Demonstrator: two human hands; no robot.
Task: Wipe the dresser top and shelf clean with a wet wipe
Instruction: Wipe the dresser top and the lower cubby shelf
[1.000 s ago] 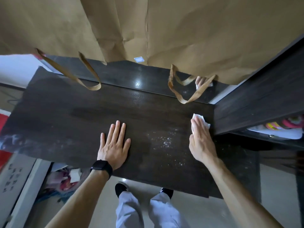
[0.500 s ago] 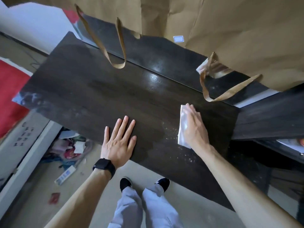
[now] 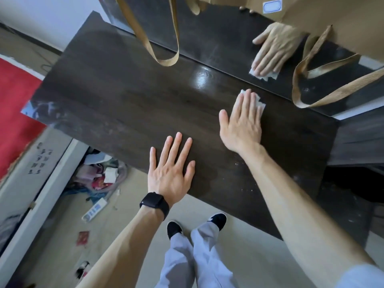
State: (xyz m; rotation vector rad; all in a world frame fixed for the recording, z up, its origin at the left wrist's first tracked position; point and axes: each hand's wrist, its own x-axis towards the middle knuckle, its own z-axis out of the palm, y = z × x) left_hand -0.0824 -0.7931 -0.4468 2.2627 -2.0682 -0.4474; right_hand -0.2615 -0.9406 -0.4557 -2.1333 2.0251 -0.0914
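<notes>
The dark wooden dresser top [image 3: 128, 104] fills the middle of the head view. My right hand [image 3: 242, 121] lies flat with straight fingers and presses a white wet wipe [image 3: 260, 101] onto the top near its back edge. The wipe shows only at my fingertips. My left hand [image 3: 171, 171], with a black watch on the wrist, rests flat on the front part of the top. A glossy dark back panel [image 3: 218, 40] mirrors my right hand and the wipe. White specks dot the wood by my right forearm.
Brown paper bags [image 3: 332, 21] hang over the back, their handles [image 3: 164, 46] dangling close to the top. A darker shelf unit [image 3: 357, 138] adjoins on the right. Clutter and a power strip [image 3: 94, 209] lie on the floor at left.
My right hand has slid the wipe from the right end toward the back middle of the top, now lying flat over it. My left hand stays planted. The view has tilted.
</notes>
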